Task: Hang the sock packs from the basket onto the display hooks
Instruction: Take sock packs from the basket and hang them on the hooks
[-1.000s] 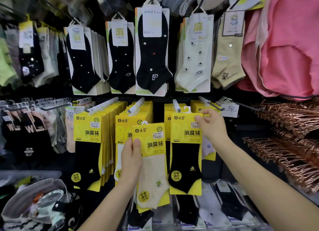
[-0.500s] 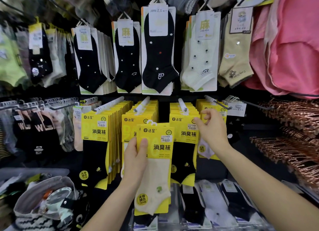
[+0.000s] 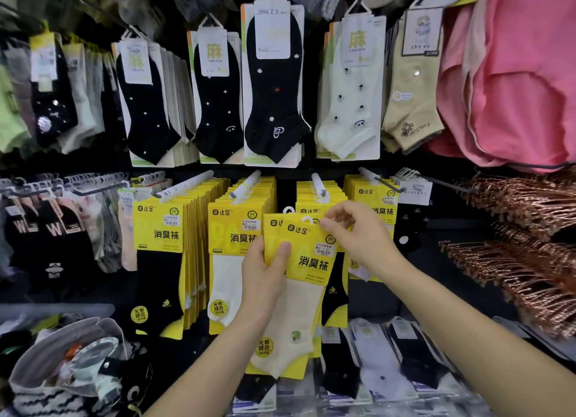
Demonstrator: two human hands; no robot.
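My left hand [image 3: 265, 279] grips a yellow-carded pack of cream socks [image 3: 307, 279] by its left edge, with another yellow pack fanned just behind it. My right hand [image 3: 358, 232] pinches the top right corner of the front pack, close to its white hanger loop. The packs are held in front of the yellow packs of black socks that hang on a white display hook [image 3: 318, 184]. More yellow packs fill the display hooks to the left [image 3: 246, 186] and right [image 3: 369, 175]. The basket is not in view.
Black, white and tan sock packs hang on the row above [image 3: 274, 83]. Pink garments [image 3: 523, 83] hang at upper right, with copper-coloured hangers [image 3: 530, 245] stacked below them. A grey cap [image 3: 68, 363] lies at lower left. Flat sock packs [image 3: 374, 363] lie along the bottom shelf.
My right hand left the hanging pack on the hook and came down to the top corner of the pack in my left hand. The held packs shifted right and tilted.
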